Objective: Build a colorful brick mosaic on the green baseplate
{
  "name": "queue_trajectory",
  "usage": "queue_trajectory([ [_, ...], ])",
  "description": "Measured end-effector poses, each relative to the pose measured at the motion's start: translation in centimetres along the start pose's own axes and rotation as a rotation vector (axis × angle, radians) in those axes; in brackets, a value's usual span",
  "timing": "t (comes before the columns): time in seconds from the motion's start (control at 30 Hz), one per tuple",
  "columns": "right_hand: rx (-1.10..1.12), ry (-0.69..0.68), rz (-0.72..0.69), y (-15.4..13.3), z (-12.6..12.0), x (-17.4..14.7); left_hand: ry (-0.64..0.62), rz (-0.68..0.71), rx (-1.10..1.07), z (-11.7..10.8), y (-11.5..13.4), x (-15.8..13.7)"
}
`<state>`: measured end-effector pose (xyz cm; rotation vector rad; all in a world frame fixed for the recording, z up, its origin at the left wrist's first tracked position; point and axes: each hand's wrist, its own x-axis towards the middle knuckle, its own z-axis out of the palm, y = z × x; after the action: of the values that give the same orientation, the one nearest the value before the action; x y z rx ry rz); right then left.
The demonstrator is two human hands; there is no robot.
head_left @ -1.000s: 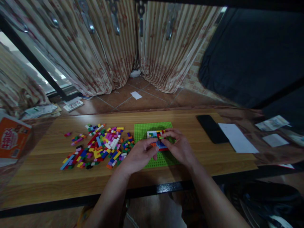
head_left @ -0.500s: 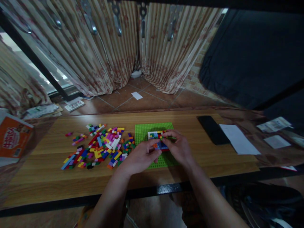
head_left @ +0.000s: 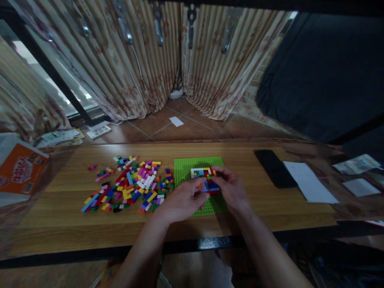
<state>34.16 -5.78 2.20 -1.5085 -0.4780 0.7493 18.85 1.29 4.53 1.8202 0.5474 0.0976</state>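
Observation:
A small brick structure (head_left: 212,186) with a white, red and yellow rim and blue bricks at its front sits on the green baseplate (head_left: 183,166). My left hand (head_left: 184,200) grips its left front side, thumb and index finger bent around the edge near an orange brick. From the right, my right hand (head_left: 234,190) has its fingers curled over the back right corner, with the thumb on top by a small green brick. The fingertips hide part of the structure. Whether a loose brick is pinched between them I cannot make out.
Loose coloured bricks (head_left: 129,192) lie spread on the wooden table (head_left: 69,236) left of the baseplate. A black phone-like slab (head_left: 274,170) and white paper sheets (head_left: 310,182) lie on the right. An orange and white box (head_left: 22,170) stands beyond the left edge.
The whole view has shifted slightly, moving the scene to the right. My fingertips have drawn a little apart, and more of the blue bricks shows between them.

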Motion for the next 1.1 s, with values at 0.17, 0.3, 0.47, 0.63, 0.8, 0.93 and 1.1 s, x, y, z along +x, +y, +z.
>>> queue_trajectory([
  [0.17, -0.050, 0.001, -0.005, 0.2, 0.0, 0.0, 0.010, 0.011, 0.032, 0.0, 0.2, 0.0],
  [0.3, -0.082, -0.013, -0.020, 0.2, -0.1, 0.0, 0.009, 0.012, 0.076, -0.1, 0.5, 0.0],
  [0.47, -0.121, -0.023, -0.037, 0.3, 0.0, -0.1, 0.019, 0.049, 0.133, -0.2, 1.1, -0.1],
  [0.63, -0.135, -0.011, -0.042, 0.0, 0.2, -0.2, 0.028, 0.043, 0.151, 0.0, 1.3, -0.3],
  [0.8, -0.030, -0.064, -0.013, -0.3, 0.1, -0.4, 0.044, 0.045, 0.196, 0.0, 1.1, -0.4],
  [0.93, -0.069, -0.047, -0.039, 0.0, 0.3, -0.4, 0.038, 0.071, 0.214, -0.2, 1.3, -0.5],
  [1.1, -0.174, -0.027, -0.084, 0.7, 0.3, -0.3, 0.060, 0.091, 0.268, -0.3, 1.4, -0.6],
])
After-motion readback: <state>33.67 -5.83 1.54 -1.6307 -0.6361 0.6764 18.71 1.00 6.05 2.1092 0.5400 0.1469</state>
